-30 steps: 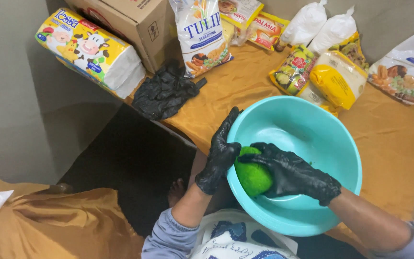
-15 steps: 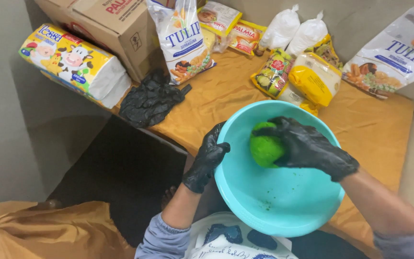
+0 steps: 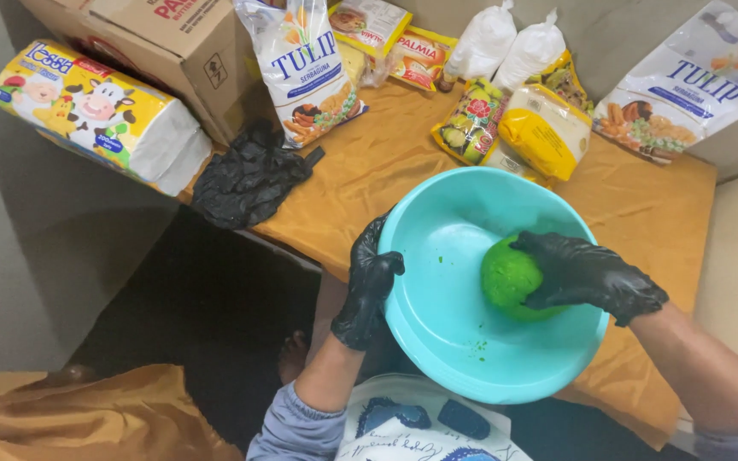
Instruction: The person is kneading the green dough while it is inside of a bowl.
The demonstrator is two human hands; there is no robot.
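Turquoise plastic is filling the middle of my view — a round basin (image 3: 437,341) sitting at the near edge of a table draped in an ochre cloth (image 3: 369,179). I am seeing my right hand (image 3: 587,275), in a black glove, reaching in from four o'clock and cupping a green ball of dough (image 3: 510,275) against the basin's inner wall at about three o'clock; the fingers are curling over the top and right side of the ball, pressing on it rather than pinching. My left hand (image 3: 367,286), gloved the same, is gripping the basin's rim at nine o'clock, thumb hooking inside and fingers folding down the outside. Green crumbs are dotting the basin floor. At ten o'clock from the basin, a crumpled heap of black gloves (image 3: 249,175) is lying on the cloth, just beside a flour bag (image 3: 305,68) — farther on, a cardboard box (image 3: 155,43). At twelve o'clock, a yellow packet (image 3: 544,132) is resting just beyond the rim.
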